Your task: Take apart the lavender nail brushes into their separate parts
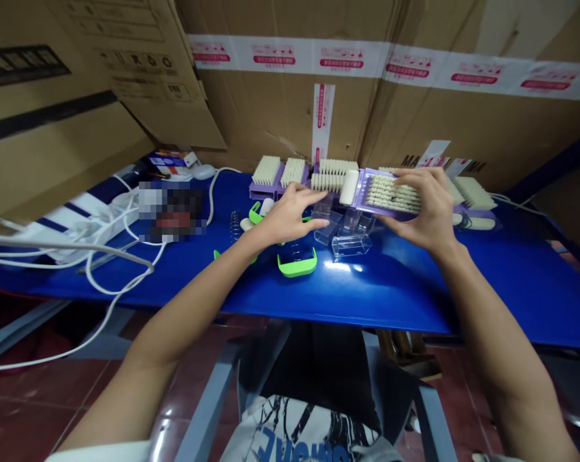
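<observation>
My right hand (429,208) grips a purple-backed brush (391,196) above the table, its cream bristle tufts facing me. At the brush's left end is a white rounded piece (349,187). My left hand (290,215) is open, thumb and fingers apart, to the left of the brush and not touching it. Under and beside that hand lie bright green plastic frames (297,266), partly hidden by the hand and forearm. Several clear plastic pieces (351,245) rest between my hands. A dark coil spring (235,226) stands left of my left hand.
More purple brushes (265,172) line the back of the blue table (391,295), some at right (473,192). Cardboard (271,115) walls the back and left. White cables (111,282) and a power strip (68,228) occupy the left, beside a pixelated patch.
</observation>
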`<state>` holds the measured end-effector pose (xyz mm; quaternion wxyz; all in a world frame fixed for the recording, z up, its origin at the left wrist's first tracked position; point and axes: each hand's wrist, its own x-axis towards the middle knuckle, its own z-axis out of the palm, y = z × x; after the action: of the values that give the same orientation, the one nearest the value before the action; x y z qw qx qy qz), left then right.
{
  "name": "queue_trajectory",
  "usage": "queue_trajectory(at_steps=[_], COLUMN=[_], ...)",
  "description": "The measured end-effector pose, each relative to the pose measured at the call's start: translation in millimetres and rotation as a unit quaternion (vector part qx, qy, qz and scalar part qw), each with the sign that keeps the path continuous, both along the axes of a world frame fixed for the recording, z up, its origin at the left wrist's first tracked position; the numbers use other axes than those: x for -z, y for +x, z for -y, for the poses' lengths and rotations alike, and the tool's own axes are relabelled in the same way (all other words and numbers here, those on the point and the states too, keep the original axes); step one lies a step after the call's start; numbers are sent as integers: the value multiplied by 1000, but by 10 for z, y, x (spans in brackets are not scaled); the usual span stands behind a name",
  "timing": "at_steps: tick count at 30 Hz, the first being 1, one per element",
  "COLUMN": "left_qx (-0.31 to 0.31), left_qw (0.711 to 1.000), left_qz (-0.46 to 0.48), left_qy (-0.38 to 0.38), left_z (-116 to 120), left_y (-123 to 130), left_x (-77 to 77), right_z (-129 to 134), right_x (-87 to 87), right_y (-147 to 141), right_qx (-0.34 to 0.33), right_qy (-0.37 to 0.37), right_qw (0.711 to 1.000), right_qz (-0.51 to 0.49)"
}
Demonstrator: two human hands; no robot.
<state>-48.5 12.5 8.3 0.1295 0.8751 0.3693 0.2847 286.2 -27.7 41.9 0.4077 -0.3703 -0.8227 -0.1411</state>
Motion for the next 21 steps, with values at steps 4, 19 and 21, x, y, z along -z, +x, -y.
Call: queue_trajectory(at_steps=[4,19,21], left_qx=[39,136,145], left_qw=[999,962,944], left_qz=[-2,235,283], left_qy=[2,-18,-92], left_z=[-18,219,221], left_y=[15,137,161], left_x=[57,-159,-141], right_z=[10,87,89], right_x=[8,85,104], right_y=[-22,-239,-209], right_qx=[21,-19,-12], right_qy=[5,2,33], right_qw=[1000,1000,999], right_qz=[-2,13,26])
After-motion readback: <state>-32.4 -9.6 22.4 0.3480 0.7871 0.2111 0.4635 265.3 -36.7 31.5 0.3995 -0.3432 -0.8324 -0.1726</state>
